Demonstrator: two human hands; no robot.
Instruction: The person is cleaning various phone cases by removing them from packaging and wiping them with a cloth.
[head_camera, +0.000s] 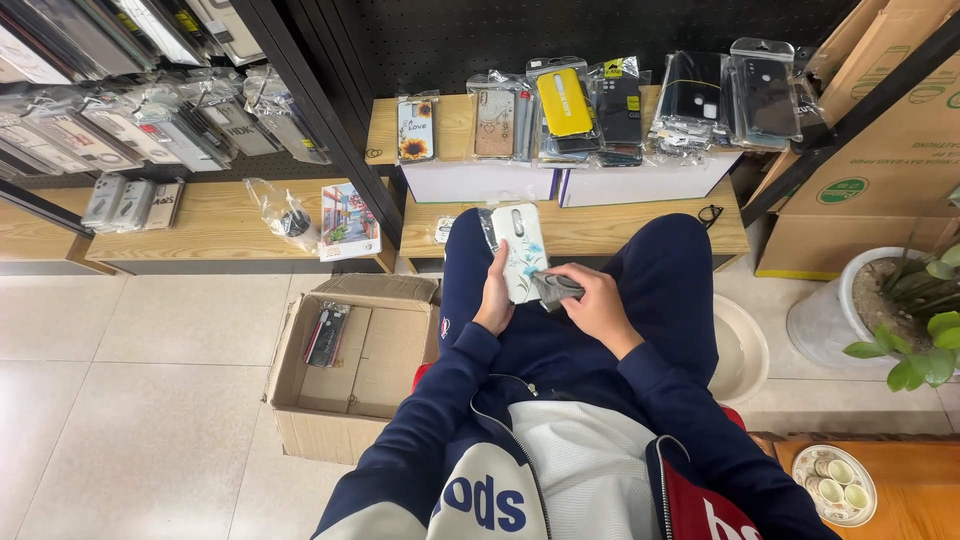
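Observation:
My left hand grips a white phone case with a blue flower print, held upright over my lap. Pressed against the case's lower right side is a small grey cloth, pinched in my right hand. A clear plastic wrapper sticks out behind the case's upper left edge. I sit with dark blue trousers and sleeves in view.
An open cardboard box with a few packaged cases stands on the tiled floor at my left. Wooden shelves ahead carry white boxes and several bagged phone cases. A potted plant and a white basin stand to my right.

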